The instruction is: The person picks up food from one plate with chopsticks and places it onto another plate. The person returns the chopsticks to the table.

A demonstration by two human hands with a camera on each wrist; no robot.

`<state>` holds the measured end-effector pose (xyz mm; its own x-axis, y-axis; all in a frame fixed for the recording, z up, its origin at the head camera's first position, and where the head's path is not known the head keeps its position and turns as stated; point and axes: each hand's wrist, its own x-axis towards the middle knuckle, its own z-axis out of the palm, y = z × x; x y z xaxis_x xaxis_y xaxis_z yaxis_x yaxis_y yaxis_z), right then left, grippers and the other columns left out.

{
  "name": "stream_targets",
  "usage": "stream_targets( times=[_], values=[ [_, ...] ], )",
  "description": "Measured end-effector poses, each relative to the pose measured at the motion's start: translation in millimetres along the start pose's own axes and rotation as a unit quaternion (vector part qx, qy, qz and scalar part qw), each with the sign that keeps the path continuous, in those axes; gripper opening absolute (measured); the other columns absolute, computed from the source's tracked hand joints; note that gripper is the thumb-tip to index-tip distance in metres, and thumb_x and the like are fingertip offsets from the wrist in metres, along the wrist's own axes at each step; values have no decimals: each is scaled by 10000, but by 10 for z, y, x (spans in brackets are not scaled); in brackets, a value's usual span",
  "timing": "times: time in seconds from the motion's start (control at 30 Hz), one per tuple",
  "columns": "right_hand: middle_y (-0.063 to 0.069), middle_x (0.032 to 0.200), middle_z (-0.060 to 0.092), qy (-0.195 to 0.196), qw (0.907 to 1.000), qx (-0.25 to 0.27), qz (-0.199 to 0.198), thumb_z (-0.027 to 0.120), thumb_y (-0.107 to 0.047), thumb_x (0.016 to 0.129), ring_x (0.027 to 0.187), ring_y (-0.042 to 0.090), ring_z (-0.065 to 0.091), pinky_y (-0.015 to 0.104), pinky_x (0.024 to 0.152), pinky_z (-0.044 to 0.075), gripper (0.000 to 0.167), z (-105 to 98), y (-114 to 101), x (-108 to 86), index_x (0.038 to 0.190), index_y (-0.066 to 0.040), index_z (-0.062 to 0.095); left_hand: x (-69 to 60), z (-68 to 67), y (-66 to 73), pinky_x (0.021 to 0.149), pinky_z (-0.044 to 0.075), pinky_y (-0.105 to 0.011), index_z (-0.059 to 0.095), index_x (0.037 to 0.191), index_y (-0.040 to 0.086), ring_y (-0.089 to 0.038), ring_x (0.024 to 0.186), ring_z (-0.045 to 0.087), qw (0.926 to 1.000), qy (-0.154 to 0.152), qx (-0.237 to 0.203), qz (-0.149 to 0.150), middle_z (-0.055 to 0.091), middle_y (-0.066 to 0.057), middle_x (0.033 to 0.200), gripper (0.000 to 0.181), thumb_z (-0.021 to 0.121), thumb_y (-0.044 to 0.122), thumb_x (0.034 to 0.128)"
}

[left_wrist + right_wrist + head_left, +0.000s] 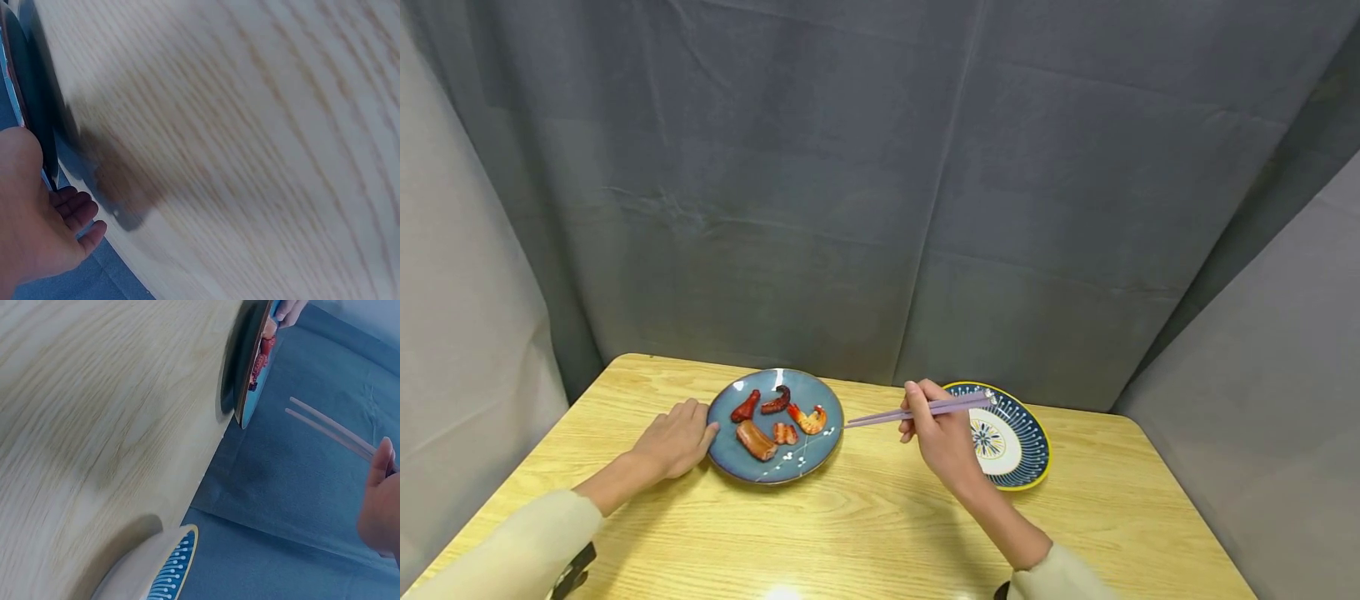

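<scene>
A blue round plate [730, 458] with white blossoms carries several pieces of food. Among them are a shrimp [812, 422], a dark red curled tentacle [776, 403], a red drumstick-shaped piece [746, 407], a large brown rib-like piece [756, 440] and a small striped meat piece [786, 433]. At the plate's left rim, my left hand [676, 437] holds the edge, thumb over it and fingers beside and below. My right hand [943, 437] grips lilac chopsticks [917, 410]. Their tips point left, just right of the plate's rim in the head view, with nothing between them.
Partly behind my right hand stands a patterned plate [1033, 446] with a yellow rim and white centre. Both plates are on a light wooden table [842, 533]. A grey curtain [775, 208] hangs along the table's far edge, with paler cloth at both sides.
</scene>
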<state>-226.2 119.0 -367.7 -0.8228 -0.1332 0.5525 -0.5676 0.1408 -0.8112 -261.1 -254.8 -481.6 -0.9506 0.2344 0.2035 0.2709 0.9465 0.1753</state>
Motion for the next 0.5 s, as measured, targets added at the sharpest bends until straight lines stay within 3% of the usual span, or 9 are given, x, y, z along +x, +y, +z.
stream_targets(
  times=[0.5],
  values=[
    [253,602,544,-150,9998,161,-7,496,19,1024,490,306,557,348,451,514,297,265,219,106,758,143,540,10,46,-31,745,445,-529,542,1069,-60,-342,912,528,10000,29,22,-10,484,-117,914,291,527,226,1017]
  ],
)
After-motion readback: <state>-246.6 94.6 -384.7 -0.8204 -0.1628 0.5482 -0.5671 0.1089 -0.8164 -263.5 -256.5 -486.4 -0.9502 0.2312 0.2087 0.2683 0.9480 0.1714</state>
